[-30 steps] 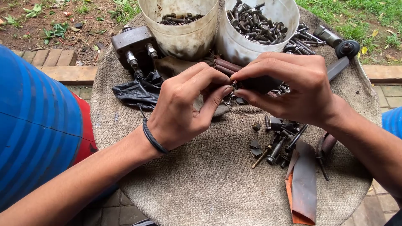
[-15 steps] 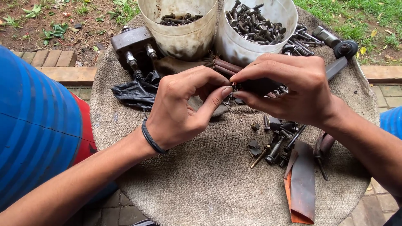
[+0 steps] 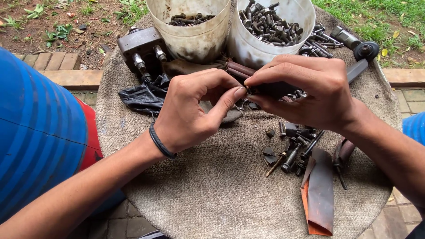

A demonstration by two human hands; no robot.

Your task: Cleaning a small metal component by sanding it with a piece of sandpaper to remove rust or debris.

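Between pinched fingers [image 3: 237, 94] of both hands, a small dark part [image 3: 251, 91] is gripped; it could be dropped among the loose bolts [image 3: 294, 150] below.

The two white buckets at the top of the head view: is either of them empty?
No: both white buckets hold dark metal bolts, which show above the rims.

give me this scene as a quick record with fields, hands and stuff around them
left hand: fingertips pinch a small dark part, too small to identify
right hand: holds a dark part against the left fingertips
surface: round table under a burlap cloth
buckets: two white ones holding bolts
loose bolts: pile below the right hand
black bag: crumpled, left of the hands
leather strip: lower right
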